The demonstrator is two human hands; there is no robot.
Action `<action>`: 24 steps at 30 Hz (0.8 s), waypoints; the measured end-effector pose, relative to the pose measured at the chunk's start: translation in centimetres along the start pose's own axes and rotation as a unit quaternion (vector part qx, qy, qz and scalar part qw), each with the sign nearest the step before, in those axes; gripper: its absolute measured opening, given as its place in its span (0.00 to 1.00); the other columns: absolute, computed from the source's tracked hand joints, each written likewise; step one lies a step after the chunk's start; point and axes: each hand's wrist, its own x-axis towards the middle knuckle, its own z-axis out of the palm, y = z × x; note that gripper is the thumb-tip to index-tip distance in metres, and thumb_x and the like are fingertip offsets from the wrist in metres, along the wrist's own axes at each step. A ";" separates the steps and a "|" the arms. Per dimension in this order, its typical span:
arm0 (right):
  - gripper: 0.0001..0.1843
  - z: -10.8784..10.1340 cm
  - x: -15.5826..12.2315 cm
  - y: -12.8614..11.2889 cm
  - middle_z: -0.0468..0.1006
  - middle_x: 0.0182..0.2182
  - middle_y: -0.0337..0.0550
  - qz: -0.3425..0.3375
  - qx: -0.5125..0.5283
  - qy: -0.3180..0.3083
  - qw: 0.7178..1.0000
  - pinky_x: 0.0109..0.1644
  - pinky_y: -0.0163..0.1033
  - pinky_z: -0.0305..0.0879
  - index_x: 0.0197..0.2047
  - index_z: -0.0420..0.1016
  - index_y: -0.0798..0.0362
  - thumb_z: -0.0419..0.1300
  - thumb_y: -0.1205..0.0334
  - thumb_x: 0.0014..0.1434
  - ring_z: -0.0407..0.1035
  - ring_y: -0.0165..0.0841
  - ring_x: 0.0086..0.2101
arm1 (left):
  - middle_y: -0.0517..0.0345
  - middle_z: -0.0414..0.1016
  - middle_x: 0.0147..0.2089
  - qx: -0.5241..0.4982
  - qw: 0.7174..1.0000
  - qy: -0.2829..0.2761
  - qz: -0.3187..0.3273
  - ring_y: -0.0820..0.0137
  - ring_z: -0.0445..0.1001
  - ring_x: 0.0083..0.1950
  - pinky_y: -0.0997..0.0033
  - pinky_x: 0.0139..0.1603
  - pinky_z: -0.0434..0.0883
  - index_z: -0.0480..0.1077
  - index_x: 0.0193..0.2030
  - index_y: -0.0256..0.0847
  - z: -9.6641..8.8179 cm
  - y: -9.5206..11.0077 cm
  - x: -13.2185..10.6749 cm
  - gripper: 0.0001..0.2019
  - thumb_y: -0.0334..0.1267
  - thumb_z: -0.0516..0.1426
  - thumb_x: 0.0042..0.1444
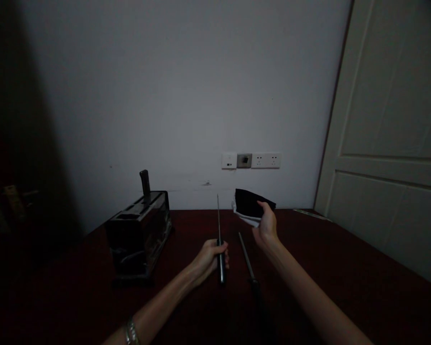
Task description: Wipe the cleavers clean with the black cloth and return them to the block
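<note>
My left hand [210, 258] is closed round the dark handle of a knife [219, 225], whose thin blade points up and away from me, edge-on to the camera. My right hand [265, 227] is closed on a folded black and white cloth [249, 206], held up just right of the blade tip. A long sharpening steel [247, 261] lies on the dark red table [326, 268] between my two forearms, its dark handle toward me.
A dark knife block [140, 235] stands at the left of the table with one knife handle [144, 182] sticking up from it. Wall sockets [251, 160] sit on the white wall behind. A pale door [391, 143] is on the right.
</note>
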 end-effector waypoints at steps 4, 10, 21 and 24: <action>0.08 0.0 -0.3 -0.2 0.76 0.23 0.36 -0.005 -0.026 0.003 1.000 0.29 0.34 0.71 0.31 0.71 0.56 0.58 0.63 0.44 0.72 0.31 0.26 | 0.61 0.62 0.25 -0.002 1.000 0.015 -0.004 0.76 0.66 0.24 0.69 0.27 0.69 0.60 0.29 0.34 -0.4 0.2 0.2 0.09 0.36 0.57 0.48; 0.07 0.2 -0.4 -0.5 0.76 0.22 0.37 0.029 -0.035 -0.001 0.999 0.30 0.37 0.72 0.32 0.71 0.56 0.56 0.64 0.47 0.72 0.32 0.24 | 0.61 0.63 0.29 0.000 1.000 0.009 -0.015 0.66 0.73 0.29 0.59 0.28 0.71 0.58 0.34 0.38 -0.6 0.7 -0.1 0.13 0.41 0.57 0.49; 0.19 0.0 -0.3 -0.2 0.78 0.33 0.45 0.008 -0.156 -0.105 0.982 0.35 0.42 0.70 0.37 0.71 0.56 0.67 0.64 0.38 0.72 0.37 0.32 | 0.70 0.57 0.18 0.068 0.984 0.143 0.076 0.83 0.54 0.13 0.82 0.12 0.53 0.56 0.29 0.40 1.2 2.0 0.9 0.13 0.45 0.56 0.47; 0.13 -0.1 -0.4 0.1 0.77 0.28 0.43 -0.174 -0.311 -0.183 0.916 0.36 0.39 0.68 0.33 0.72 0.57 0.65 0.63 0.41 0.71 0.35 0.31 | 0.72 0.53 0.14 0.111 0.974 0.185 0.065 0.82 0.51 0.11 0.82 0.11 0.50 0.58 0.30 0.39 1.4 2.1 1.5 0.10 0.40 0.56 0.45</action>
